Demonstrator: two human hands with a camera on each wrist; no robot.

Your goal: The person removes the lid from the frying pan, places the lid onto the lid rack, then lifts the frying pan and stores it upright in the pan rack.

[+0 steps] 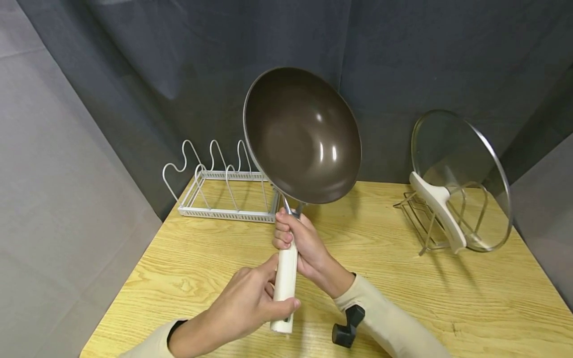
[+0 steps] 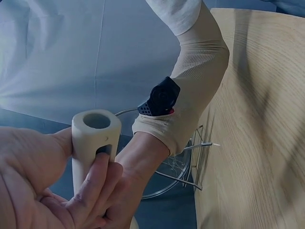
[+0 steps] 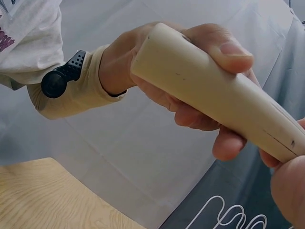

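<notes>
A dark-brown wok (image 1: pixel 302 134) with a long cream handle (image 1: pixel 285 283) is held up in the head view, its inside facing me. My right hand (image 1: pixel 309 248) grips the handle close to the pan, fingers curled round it. Lower down, my left hand (image 1: pixel 248 298) pinches the handle near its end, thumb on one side and fingers on the other. The left wrist view shows the hollow round handle end (image 2: pixel 96 120) and a slot where a fingertip of that hand rests. In the right wrist view, dark marks run along the handle (image 3: pixel 214 90).
A white wire rack (image 1: pixel 228 215) stands on the wooden table (image 1: pixel 367 278) at the back left, partly behind the wok. On the right, a glass lid (image 1: pixel 465 149) with a cream handle leans in a small metal stand (image 1: pixel 427 238). Dark curtain (image 1: pixel 179 59) hangs behind.
</notes>
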